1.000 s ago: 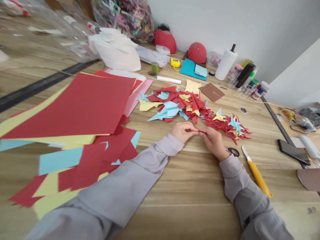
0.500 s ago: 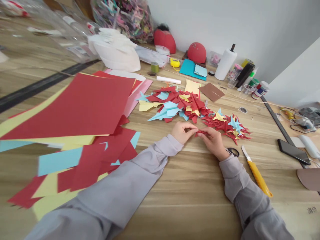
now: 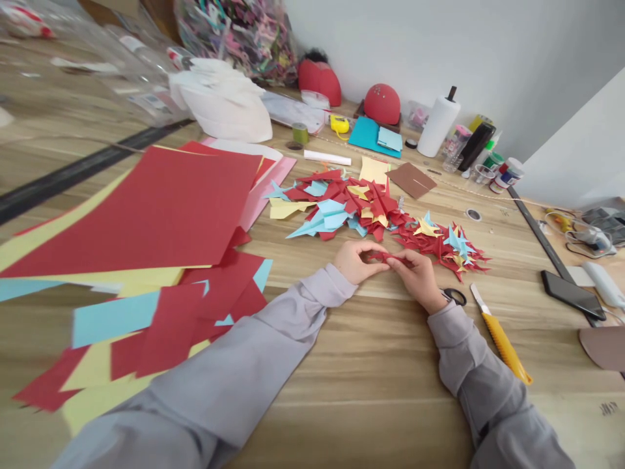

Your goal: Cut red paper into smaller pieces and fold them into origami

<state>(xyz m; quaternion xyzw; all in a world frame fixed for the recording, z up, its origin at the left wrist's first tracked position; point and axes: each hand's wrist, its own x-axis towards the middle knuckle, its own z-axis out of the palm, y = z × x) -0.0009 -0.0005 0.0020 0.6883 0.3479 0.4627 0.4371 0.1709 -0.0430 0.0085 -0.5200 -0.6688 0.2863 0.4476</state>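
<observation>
**Small red paper [image 3: 380,256] held between left hand [image 3: 359,262] and right hand [image 3: 418,277]**

Both grips are closed on the small red paper, thumb against forefinger on each side. The fingers cover much of it, so its full shape cannot be told. The visible strip lies directly between the fingertips, its long axis seeming to run left to right, and neither hand is clearly nearer.

Just to the far side lies a heap of folded paper [image 3: 333,213] in red, light blue and yellow; a smaller spiky heap [image 3: 432,245] lies to its right, near the right hand. Beside the right wrist, a black loop handle [image 3: 458,297] shows in part, with a yellow-handled knife [image 3: 506,346] farther right on the bench [image 3: 381,378]. To the left, cut paper pieces [image 3: 170,332] spread on the near side of large stacked sheets [image 3: 146,208].
</observation>
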